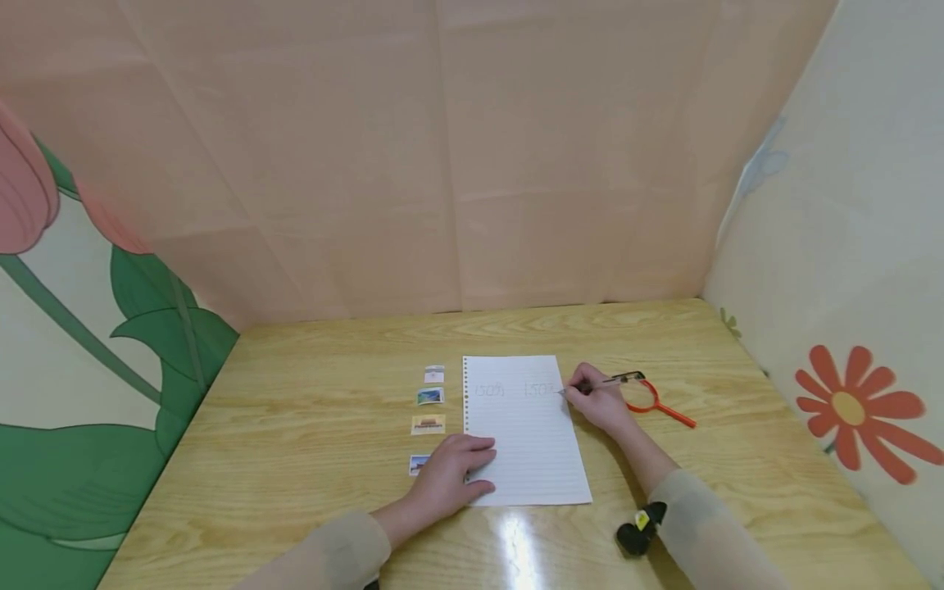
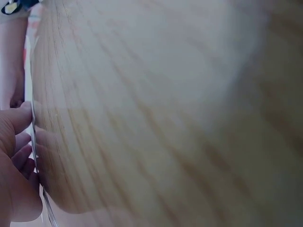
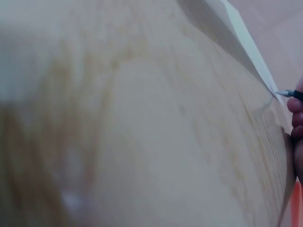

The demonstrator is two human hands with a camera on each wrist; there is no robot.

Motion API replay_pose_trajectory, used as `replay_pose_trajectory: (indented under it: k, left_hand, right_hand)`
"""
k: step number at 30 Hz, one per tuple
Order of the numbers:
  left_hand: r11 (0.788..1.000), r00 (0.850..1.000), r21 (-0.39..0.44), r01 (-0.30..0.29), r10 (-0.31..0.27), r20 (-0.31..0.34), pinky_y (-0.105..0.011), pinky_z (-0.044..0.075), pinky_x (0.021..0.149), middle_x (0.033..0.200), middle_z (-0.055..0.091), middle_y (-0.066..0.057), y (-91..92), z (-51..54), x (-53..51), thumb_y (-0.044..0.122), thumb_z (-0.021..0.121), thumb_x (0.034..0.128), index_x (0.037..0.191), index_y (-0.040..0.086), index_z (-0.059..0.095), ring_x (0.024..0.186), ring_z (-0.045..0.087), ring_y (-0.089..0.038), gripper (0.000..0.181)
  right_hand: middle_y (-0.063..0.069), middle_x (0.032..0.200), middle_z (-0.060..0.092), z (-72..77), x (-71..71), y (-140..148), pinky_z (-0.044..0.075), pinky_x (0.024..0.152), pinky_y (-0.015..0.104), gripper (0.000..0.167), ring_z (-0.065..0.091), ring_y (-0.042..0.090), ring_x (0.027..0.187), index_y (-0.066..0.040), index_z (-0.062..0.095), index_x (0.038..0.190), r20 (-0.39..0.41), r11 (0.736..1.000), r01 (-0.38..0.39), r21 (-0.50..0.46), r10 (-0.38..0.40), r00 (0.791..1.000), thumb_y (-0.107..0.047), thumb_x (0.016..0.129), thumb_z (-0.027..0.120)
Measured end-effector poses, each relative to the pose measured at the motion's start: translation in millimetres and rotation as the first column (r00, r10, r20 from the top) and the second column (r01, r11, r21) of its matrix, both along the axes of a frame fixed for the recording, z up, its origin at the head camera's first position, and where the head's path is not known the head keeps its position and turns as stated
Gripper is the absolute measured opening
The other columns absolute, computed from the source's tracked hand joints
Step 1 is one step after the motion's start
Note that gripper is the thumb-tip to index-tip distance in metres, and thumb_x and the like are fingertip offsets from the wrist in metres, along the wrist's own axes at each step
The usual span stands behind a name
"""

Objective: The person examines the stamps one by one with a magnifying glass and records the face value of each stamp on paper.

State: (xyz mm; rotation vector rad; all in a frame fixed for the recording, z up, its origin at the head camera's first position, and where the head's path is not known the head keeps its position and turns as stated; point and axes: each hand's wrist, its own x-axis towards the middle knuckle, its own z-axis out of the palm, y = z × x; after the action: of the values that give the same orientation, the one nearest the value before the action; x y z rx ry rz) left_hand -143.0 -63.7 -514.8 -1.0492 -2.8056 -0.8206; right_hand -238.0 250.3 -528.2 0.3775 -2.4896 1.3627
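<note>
Lined paper [image 1: 527,459] lies on the wooden table [image 1: 295,401], near its middle, with the row of holes on its left side and two groups of faint handwriting in the upper part. The left hand [image 1: 450,474] rests on the left lower edge of this paper, its fingers extended and a little apart, gripping nothing. The right hand [image 1: 596,401] pinches a pen [image 1: 614,381] between bent fingers, and the tip is at the right edge of the paper. Four small picture cards [image 1: 428,424] make a column at the left; the lowest is partly covered by the left hand. A red magnifying glass [image 1: 674,415] lies just beside the right hand. The table surface is yellowish, with visible grain, and light shines on it below the paper. Behind stands a creased pink backdrop [image 1: 442,164]; the left wall [image 1: 66,328] carries large green leaves and pink petals, the right wall [image 1: 848,205] a red flower [image 1: 846,407].
</note>
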Motion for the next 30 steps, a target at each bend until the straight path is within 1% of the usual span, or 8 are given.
replay_pose_trajectory:
  k: [4, 9, 13, 16, 21, 22, 26, 30]
  left_hand:
    - [1.0, 1.0, -0.004, -0.003, 0.003, 0.01, -0.036, 0.038, 0.109, 0.138, 0.059, -0.002, -0.2, -0.8, -0.6, 0.029, 0.078, 0.0849, 0.128, 0.009, 0.067, 0.125, 0.051, -0.021, 0.049]
    - [1.0, 1.0, -0.003, -0.004, 0.004, 0.019, -0.035, 0.038, 0.11, 0.139, 0.058, -0.001, -0.2, -1.6, -0.6, 0.031, 0.078, 0.085, 0.128, 0.009, 0.066, 0.126, 0.051, -0.02, 0.05]
    - [1.0, 1.0, 0.008, 0.005, -0.005, -0.019, -0.036, 0.04, 0.108, 0.137, 0.059, -0.003, -0.4, -2.4, -0.6, 0.03, 0.079, 0.0839, 0.127, 0.009, 0.067, 0.124, 0.053, -0.022, 0.049]
    - [1.0, 0.999, 0.012, 0.01, -0.01, -0.035, -0.037, 0.041, 0.107, 0.136, 0.06, -0.003, -0.6, -2.0, -0.5, 0.029, 0.079, 0.084, 0.126, 0.008, 0.068, 0.123, 0.053, -0.022, 0.049]
    - [1.0, 1.0, 0.019, 0.014, -0.013, -0.01, -0.037, 0.039, 0.108, 0.137, 0.059, -0.004, -0.9, 0.3, 0.1, 0.028, 0.079, 0.0851, 0.127, 0.007, 0.067, 0.124, 0.052, -0.022, 0.048]
    - [1.0, 1.0, 0.021, 0.017, -0.017, -0.015, -0.037, 0.04, 0.108, 0.137, 0.06, -0.004, -1.0, 0.5, 0.0, 0.027, 0.079, 0.085, 0.126, 0.006, 0.067, 0.123, 0.053, -0.023, 0.048]
    - [1.0, 1.0, 0.025, 0.019, -0.019, -0.013, -0.037, 0.039, 0.108, 0.137, 0.06, -0.005, -0.9, 1.3, 0.2, 0.027, 0.079, 0.0852, 0.126, 0.006, 0.067, 0.124, 0.053, -0.023, 0.048]
    - [1.0, 1.0, 0.022, 0.016, -0.016, -0.017, -0.037, 0.039, 0.108, 0.137, 0.06, -0.005, -0.6, 0.8, -0.1, 0.027, 0.079, 0.0849, 0.126, 0.006, 0.067, 0.124, 0.052, -0.023, 0.048]
  right_hand:
    - [0.002, 0.074, 0.057, -0.8, 0.3, 0.3, 0.041, 0.056, 0.022, 0.017, 0.05, 0.014, 0.066, -0.009, 0.058, 0.079, -0.02, 1.0, -0.011, -0.001, 0.011, 1.0, 0.005, 0.081, 0.067]
    - [0.005, 0.079, 0.061, -5.0, -0.3, 1.3, 0.043, 0.06, 0.021, 0.011, 0.052, 0.014, 0.07, -0.005, 0.061, 0.084, -0.029, 0.999, 0.032, -0.007, -0.032, 0.999, 0.003, 0.084, 0.068]
    - [0.007, 0.083, 0.064, -5.6, -0.8, 1.6, 0.044, 0.062, 0.02, 0.007, 0.054, 0.012, 0.072, -0.003, 0.063, 0.088, 0.005, 0.996, 0.08, -0.032, -0.08, 0.997, 0.0, 0.086, 0.068]
    - [0.009, 0.086, 0.064, -3.8, 0.1, 1.5, 0.045, 0.061, 0.019, 0.006, 0.054, 0.009, 0.072, -0.001, 0.063, 0.093, 0.037, 0.994, 0.092, -0.063, -0.09, 0.995, -0.002, 0.089, 0.068]
    - [0.015, 0.094, 0.066, -1.3, 1.9, 0.6, 0.046, 0.062, 0.017, 0.014, 0.055, 0.006, 0.077, 0.002, 0.065, 0.1, 0.054, 0.989, 0.083, -0.126, -0.076, 0.996, -0.007, 0.091, 0.07]
    - [0.016, 0.096, 0.066, -0.9, 2.3, 0.1, 0.046, 0.063, 0.017, 0.015, 0.055, 0.006, 0.078, 0.002, 0.066, 0.101, 0.055, 0.987, 0.079, -0.137, -0.072, 0.996, -0.008, 0.091, 0.071]
    - [0.016, 0.097, 0.067, -1.6, 2.0, -0.1, 0.046, 0.067, 0.015, 0.017, 0.057, 0.004, 0.08, 0.003, 0.066, 0.103, 0.046, 0.986, 0.077, -0.149, -0.071, 0.996, -0.008, 0.091, 0.072]
    - [0.014, 0.097, 0.068, -1.0, 3.8, 0.7, 0.049, 0.07, 0.014, 0.015, 0.06, 0.005, 0.083, 0.0, 0.066, 0.103, 0.035, 0.988, 0.059, -0.144, -0.055, 0.998, -0.007, 0.091, 0.071]
